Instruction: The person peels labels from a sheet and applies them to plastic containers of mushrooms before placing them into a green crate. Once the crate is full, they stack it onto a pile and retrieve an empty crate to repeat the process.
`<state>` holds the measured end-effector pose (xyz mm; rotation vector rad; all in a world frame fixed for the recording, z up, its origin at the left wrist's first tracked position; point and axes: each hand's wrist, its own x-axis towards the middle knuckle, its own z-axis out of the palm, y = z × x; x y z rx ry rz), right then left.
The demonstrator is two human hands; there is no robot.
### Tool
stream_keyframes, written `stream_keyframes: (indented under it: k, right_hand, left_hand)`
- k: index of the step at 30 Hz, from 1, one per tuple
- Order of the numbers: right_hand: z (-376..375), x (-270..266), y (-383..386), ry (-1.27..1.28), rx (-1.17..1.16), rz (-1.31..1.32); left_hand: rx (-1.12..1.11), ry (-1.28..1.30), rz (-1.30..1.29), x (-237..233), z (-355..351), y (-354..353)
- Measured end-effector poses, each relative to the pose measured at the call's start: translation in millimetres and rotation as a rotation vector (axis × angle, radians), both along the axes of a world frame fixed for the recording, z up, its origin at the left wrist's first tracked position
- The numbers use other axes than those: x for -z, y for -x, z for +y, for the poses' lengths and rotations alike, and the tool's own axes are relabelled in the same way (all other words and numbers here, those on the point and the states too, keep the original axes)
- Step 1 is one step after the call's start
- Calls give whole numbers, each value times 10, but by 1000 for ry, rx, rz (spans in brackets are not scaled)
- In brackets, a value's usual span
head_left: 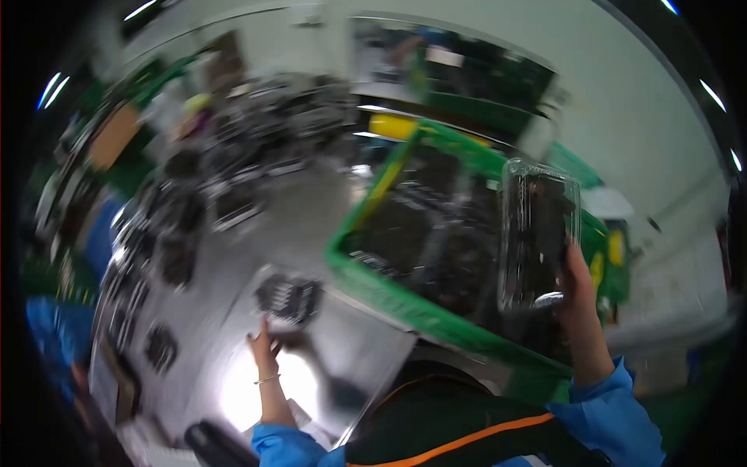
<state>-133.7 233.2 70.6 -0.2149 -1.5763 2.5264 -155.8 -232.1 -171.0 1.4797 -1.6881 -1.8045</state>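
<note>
My right hand [577, 292] grips a clear plastic tray [541, 233] by its right side, raised over a green crate [366, 292]. Dark shapes show through the clear plastic. Inside the crate lie dark pieces with clear plastic among them. My left hand [266, 354] is over the metal table, its fingers apart, fingertips right at the near edge of a dark, ridged pack [288, 297] with a shiny surface. A thin bracelet circles the left wrist.
The shiny metal table [226, 311] carries many dark, plastic-covered packs [272, 117] along its back and left. A dark round item [161, 348] sits near the left edge. At far left, a person's blue sleeve [58, 335] shows. A yellow cylinder [393, 126] lies behind the crate.
</note>
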Motion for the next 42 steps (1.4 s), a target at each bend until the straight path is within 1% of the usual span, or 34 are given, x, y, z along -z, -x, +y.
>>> stream_keyframes:
  k: [1,2,3,4,5,6,7,8,9,10,11,12,13,14,16,17,18,19,20,21,23,25,27,29,30,32,33,35,36,37,38,39,41,42]
  right_hand:
    - [271,-62,-66,-87,113,16]
    - [538,-28,-137,-105,166,27]
    - [857,59,-140,-294,314,-103]
    - [1079,174,-100,-470,452,-240]
    - [1200,290,18,-375,430,-247]
    - [1300,425,179,-274,402,-258]
    - [1381,606,389,-150,318,-299]
    - [1511,898,547,-716,232,-295]
    - [1428,933,771,-699,142,-536]
    - [1444,1099,881,-802,130,-569]
    - [1388,1105,892,-778,141,-563]
    - [1332,1050,895,-1035,294,-582]
    - [1322,968,888,-1289,460,-605]
    - [1358,856,837,-1340,467,-393]
    - [1094,395,805,-674,145,-161]
    - [846,121,762,-275,-116,-220]
    - [734,29,748,134,-563,-206]
    - [549,5,706,516,-824,-295]
    - [463,11,592,698,-900,-429]
    - [550,381,461,836,-797,-408]
    - [768,221,164,431,-472,-452]
    - [1434,620,-246,203,-168,-263]
    - [1560,123,-442,192,131,-199]
    - [1948,153,-415,-65,326,-345]
    - [2174,380,-302,-65,333,-351]
    - [2566,890,-17,-235,264,-282]
    - [2383,852,71,-791,412,-513]
    - [2446,1400,158,-1025,538,-602]
    - [2398,1416,198,-1021,518,-593]
    - [2337,1368,233,-1214,510,-671]
    - [2284,1304,261,-1412,500,-742]
    - [2264,1257,246,-1416,483,-727]
    - [2176,1072,333,-1707,568,-407]
    - [1960,748,471,-1431,404,-334]
  left_hand:
    - [207,-142,2,196,-194,70]
    - [277,-337,-7,17,-102,181]
    - [315,-485,-11,173,-128,317]
    - [297,-434,124,408,-97,428]
    - [270,-379,252,574,-63,516]
    - [215,-529,197,499,-65,550]
    - [223,-517,185,390,-13,548]
    - [160,-528,269,277,76,527]
    - [101,-537,364,164,115,542]
    - [48,-431,296,114,48,495]
    - [39,-351,379,-14,-14,378]
    - [35,-278,469,-272,2,317]
    - [147,-103,582,-779,163,232]
    - [178,111,581,-1248,326,184]
    - [380,562,687,-2064,875,103]
    - [460,700,704,-2285,1175,104]
    - [805,621,742,-2293,1351,123]
    - [1143,1036,791,-2544,1701,243]
    - [1489,1458,816,-2790,2097,339]
    - [1521,1483,1057,-2616,2430,338]
    - [1817,1340,1512,-2610,2943,402]
    - [1740,1324,1401,-2535,3128,370]
    - [1878,1295,1033,-2480,3227,472]
    - [2040,1325,1198,-2166,3509,634]
    - [2047,1316,1202,-1997,3666,682]
    - [2007,1615,1175,-1627,3953,785]
    - [2010,1685,1013,-1383,3976,871]
    - [2050,1538,949,-1607,3835,885]
    - [2090,1316,946,-1822,3668,852]
    - [2110,1091,939,-2055,3478,793]
    - [2055,1013,958,-2193,3242,756]
    - [1976,1045,958,-2369,2959,728]
    - [1796,1095,834,-2542,2283,656]
    - [1738,1086,718,-2560,1873,628]
